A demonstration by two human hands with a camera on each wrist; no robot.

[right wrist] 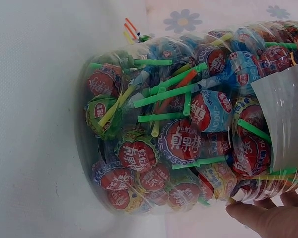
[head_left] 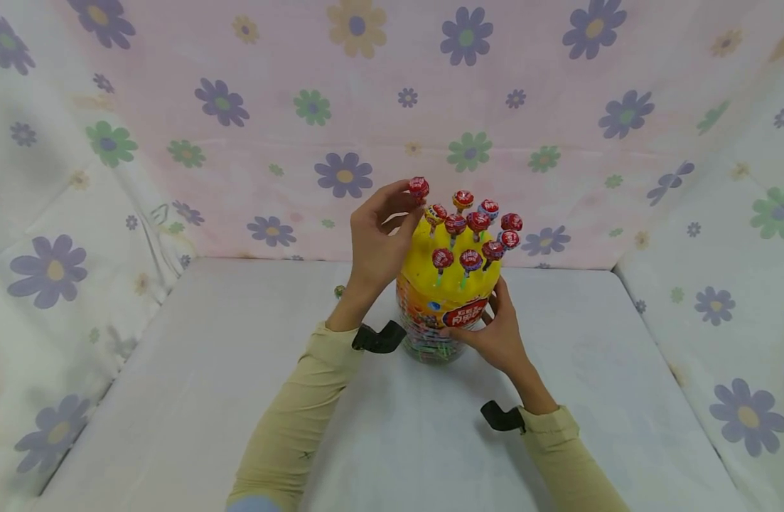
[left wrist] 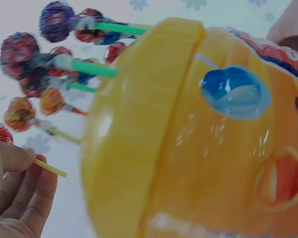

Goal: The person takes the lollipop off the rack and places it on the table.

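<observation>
Gripping a lollipop between thumb and fingers, the left hand holds it at the far left of the domed yellow lid. The left-wrist view shows the yellow stick extending past the pinch, its free end pointing toward the lid but apart from it. Whether the stick is entering or leaving the lid cannot be told here.

For good control, pinch the stick close to the candy, align it square to the dome surface, and move it along its own axis; side load could bend the stick. Allow clearance from the standing lollipops, which are set in the lid.

The right hand grips the near right side of the jar, thumb in front. Brace the jar with this hand so that it does not tip or turn.

The jar stands upright on the table, packed with wrapped lollipops. Its red label bears white Chinese characters, too blurred to confirm. Wrappers inside carry white characters on red, apparently including 果; a blue one shows "icious". A loose lollipop lies beyond the left forearm.
</observation>
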